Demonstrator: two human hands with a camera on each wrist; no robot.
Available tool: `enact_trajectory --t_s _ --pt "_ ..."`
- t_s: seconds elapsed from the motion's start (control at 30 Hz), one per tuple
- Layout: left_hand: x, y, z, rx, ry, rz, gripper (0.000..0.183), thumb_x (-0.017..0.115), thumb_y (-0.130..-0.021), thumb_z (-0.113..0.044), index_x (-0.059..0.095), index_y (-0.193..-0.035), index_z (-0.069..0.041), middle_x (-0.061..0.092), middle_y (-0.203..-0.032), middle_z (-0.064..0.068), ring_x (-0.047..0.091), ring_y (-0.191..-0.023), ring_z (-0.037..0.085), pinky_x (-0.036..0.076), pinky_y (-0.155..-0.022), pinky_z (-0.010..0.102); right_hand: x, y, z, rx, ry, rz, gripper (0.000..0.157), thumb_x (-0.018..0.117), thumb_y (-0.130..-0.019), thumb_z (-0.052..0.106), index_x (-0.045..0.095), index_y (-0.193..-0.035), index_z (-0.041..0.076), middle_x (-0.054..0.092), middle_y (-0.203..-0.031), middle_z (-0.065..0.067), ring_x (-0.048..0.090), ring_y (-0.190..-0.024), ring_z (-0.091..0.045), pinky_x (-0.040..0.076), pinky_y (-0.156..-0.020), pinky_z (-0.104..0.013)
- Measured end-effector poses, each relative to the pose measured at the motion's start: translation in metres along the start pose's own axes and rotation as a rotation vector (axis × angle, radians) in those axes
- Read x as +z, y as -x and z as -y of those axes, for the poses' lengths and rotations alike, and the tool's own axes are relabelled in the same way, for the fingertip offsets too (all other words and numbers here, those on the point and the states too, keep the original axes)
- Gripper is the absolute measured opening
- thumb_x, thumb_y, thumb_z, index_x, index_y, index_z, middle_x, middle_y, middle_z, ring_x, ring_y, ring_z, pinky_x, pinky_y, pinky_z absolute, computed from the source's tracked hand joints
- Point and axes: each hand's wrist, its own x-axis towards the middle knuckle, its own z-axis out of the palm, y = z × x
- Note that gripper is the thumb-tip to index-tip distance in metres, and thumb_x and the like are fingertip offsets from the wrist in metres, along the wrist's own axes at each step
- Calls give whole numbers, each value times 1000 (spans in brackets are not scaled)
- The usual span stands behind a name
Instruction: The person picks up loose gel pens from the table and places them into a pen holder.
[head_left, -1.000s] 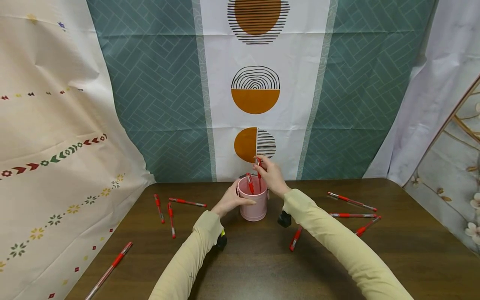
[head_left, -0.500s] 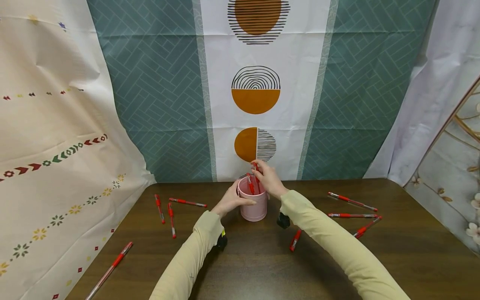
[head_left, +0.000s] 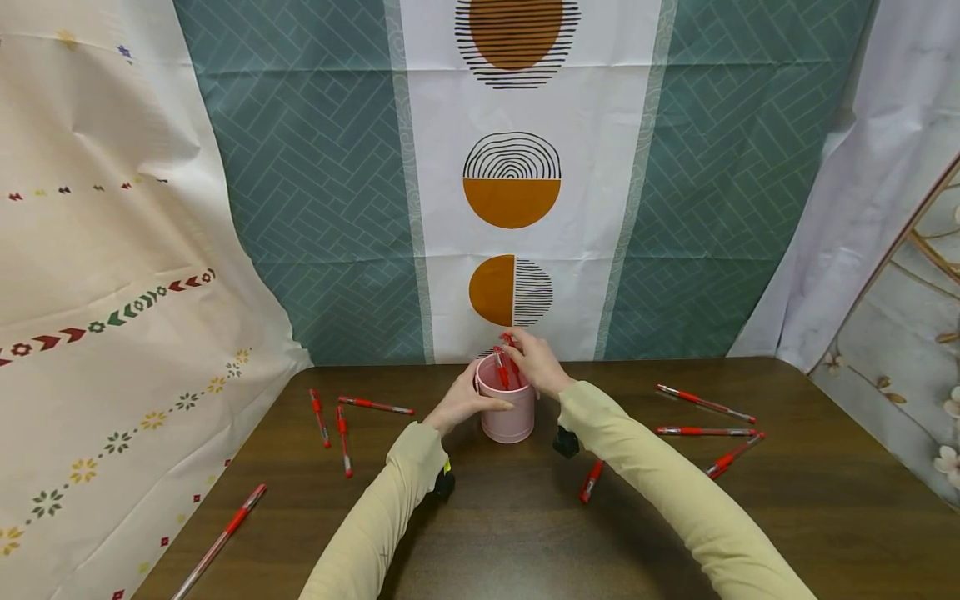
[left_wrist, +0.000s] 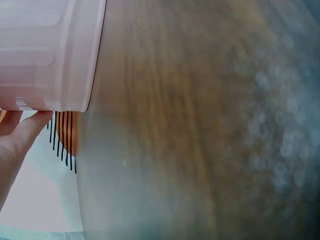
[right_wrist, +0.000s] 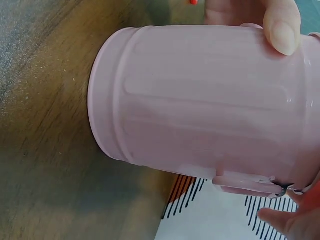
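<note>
Centrally, the right hand [head_left: 542, 363] pinches a red pen [head_left: 507, 339] between thumb and fingers at the mouth of a pink bucket [head_left: 507, 427]. The lower part of this pen lies below the rim; how deep it reaches cannot be told. The left hand [head_left: 459, 402] is curled about the bucket's left side, its thumb laid across the near wall, and the bucket stands upright on the counter [head_left: 517, 533]. Inside, a second pen [head_left: 502, 369] leans with its upper end above the rim.

Farther out, a lone pen [head_left: 591, 481] lies beside the right sleeve [head_left: 645, 454], partly hidden by it. Three pens [head_left: 705, 431] lie to the right, three pens [head_left: 343, 442] to the left, and a single pen [head_left: 222, 540] near the left front. The work appears at an early stage: one pen is in, one is partly in, and eight remain on the counter.
</note>
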Motion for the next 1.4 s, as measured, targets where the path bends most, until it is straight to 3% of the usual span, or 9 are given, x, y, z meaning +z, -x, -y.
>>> enact_trajectory --t_s 0.17,0.77,1.07,1.4 --pt "1 -8 17 -20 -5 -20 83 81 -66 -24 35 -134 -10 47 -125 5 45 -110 21 38 -91 36 0 0 3 3 31 10 20 54 -92 11 59 -110 4 61 -98 -7 56 -84 -22 49 -75 -33" --pt "4 -8 19 -1 -15 -28 82 80 -65 -28 36 -132 -11 48 -122 2 46 -107 20 40 -89 36 -3 -4 3 38 88 78 19 54 -92 11 61 -106 1 61 -94 -8 55 -79 -21 49 -75 -31" --pt "3 -8 18 -2 -15 -41 82 82 -64 -28 37 -131 -13 49 -121 1 46 -107 19 40 -89 36 -6 -5 0 105 26 90 33 50 -94 19 52 -123 3 56 -116 -12 53 -102 -25 42 -86 -37" --pt "4 -8 18 -7 -21 -49 81 81 -64 -26 37 -131 -13 50 -120 1 47 -107 18 40 -89 36 -21 -2 -11 82 -29 57 48 50 -94 24 37 -134 2 44 -130 -19 44 -114 -33 35 -93 -45"
